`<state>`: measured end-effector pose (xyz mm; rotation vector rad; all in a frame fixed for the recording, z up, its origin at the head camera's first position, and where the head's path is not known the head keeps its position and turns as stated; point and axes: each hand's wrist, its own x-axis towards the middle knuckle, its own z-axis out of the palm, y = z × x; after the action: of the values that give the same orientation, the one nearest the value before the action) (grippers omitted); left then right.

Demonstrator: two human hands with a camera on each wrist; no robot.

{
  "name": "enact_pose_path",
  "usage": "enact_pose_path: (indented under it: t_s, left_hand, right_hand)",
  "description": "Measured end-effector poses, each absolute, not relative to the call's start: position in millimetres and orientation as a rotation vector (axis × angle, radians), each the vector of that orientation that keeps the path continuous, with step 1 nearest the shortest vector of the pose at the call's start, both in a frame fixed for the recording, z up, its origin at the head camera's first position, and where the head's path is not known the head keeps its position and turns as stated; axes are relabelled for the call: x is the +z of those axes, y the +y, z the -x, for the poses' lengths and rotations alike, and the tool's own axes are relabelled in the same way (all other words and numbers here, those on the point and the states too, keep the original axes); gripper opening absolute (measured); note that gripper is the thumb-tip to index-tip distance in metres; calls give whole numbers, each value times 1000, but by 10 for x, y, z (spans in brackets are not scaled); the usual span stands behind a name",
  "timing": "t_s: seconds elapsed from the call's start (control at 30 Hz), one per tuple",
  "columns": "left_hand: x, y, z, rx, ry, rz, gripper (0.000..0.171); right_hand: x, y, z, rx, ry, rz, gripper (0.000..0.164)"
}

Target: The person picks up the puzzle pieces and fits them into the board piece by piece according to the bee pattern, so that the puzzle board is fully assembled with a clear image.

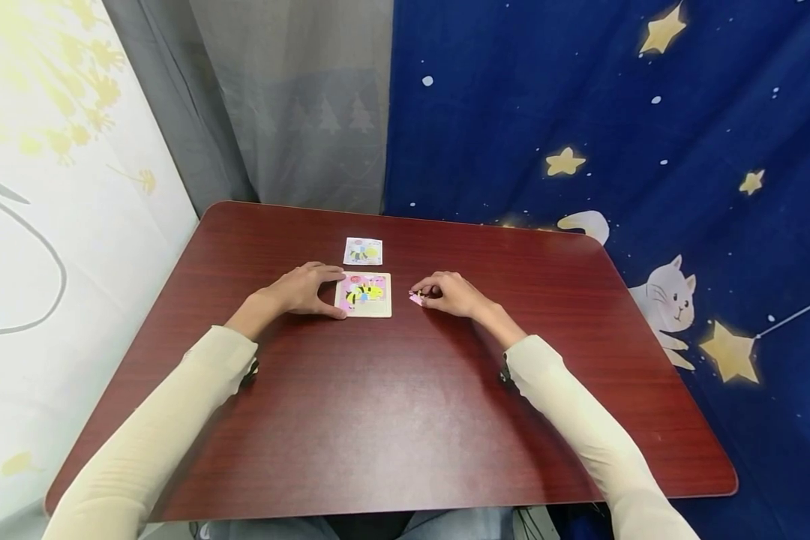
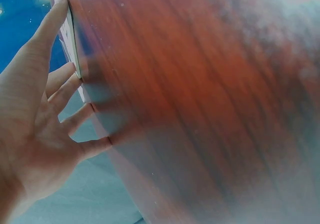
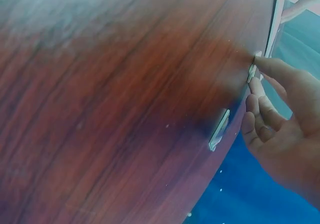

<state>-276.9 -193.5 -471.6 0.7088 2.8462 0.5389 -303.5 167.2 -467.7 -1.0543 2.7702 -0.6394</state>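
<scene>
A square puzzle board (image 1: 382, 308) with a pale frame and a pink and yellow bee picture lies on the table, its lower right part bare. At its left edge my left hand (image 1: 301, 290) spreads its fingers, thumb tip at the near corner and index finger at the far one. In the left wrist view, those fingers (image 2: 65, 91) look straight, their tips down at board and table. To the right of the board, my right hand (image 1: 454, 294) pinches a small pink puzzle piece (image 1: 415, 298) between thumb and fingers. Another flat piece (image 3: 219, 131) lies near this hand.
Beyond the board is a card (image 1: 363, 252) with a similar bee picture. The dark red wooden table (image 1: 378, 420) has rounded corners. Grey and blue curtains (image 1: 486, 112) hang behind its far edge, and a white one (image 1: 61, 225) hangs at the left.
</scene>
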Motion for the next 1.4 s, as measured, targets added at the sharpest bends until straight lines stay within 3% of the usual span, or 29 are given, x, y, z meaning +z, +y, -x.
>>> enact_pose_path:
  t_s: [0.4, 1.4]
  left_hand:
    - [-4714, -1934, 2770, 545, 2839, -718, 96]
    - [-4706, -1932, 2773, 535, 2835, -710, 96]
  right_hand:
    - [-4725, 1659, 3010, -608, 2815, 962, 39]
    - [-4690, 1497, 3040, -732, 2746, 1057, 31]
